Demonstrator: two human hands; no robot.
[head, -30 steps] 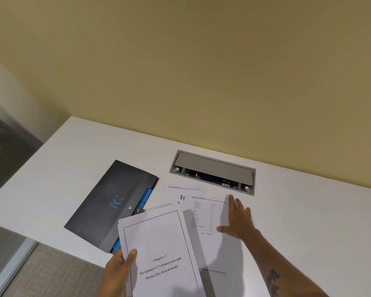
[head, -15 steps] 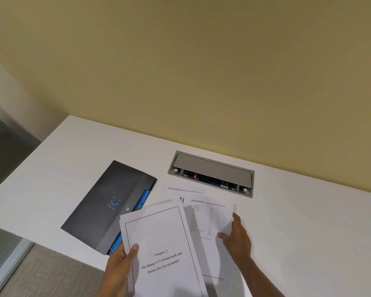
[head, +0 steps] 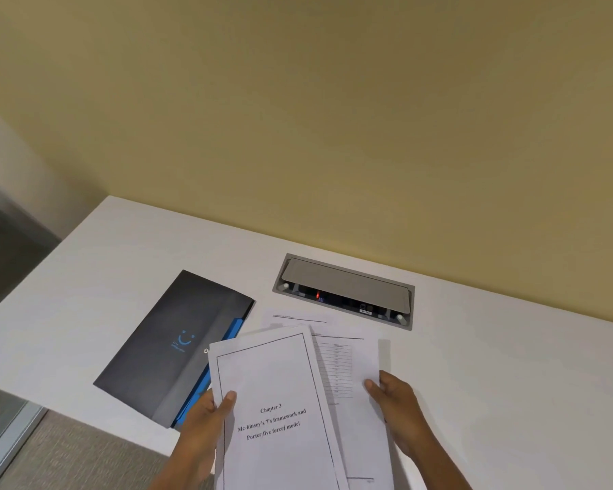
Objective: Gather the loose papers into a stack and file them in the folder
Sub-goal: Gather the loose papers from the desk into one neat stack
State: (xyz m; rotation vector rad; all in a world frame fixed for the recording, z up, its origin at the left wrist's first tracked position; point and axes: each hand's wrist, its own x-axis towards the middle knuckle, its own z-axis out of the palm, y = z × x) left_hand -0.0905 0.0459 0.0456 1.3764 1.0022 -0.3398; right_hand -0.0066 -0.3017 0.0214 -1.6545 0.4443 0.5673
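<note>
My left hand (head: 206, 426) grips a white title page (head: 273, 390) reading "Chapter 3", held above the table's near edge. My right hand (head: 397, 408) pinches the right edge of a sheet with a printed table (head: 347, 369), lifted beside the title page and partly under it. A third sheet (head: 298, 318) lies flat on the table behind them, mostly hidden. The dark grey folder (head: 170, 344) with a blue smile mark and blue inner edge lies closed on the table to the left, its corner under the title page.
A grey cable box (head: 344, 288) with a flip lid is set into the white table (head: 492, 366) near the yellow wall. The table's near-left edge drops off to carpet (head: 78, 450) and a glass partition on the left.
My right hand slid back toward me from lying flat on the table sheet and now grips its right edge, lifting it. The title page in my left hand rose slightly.
</note>
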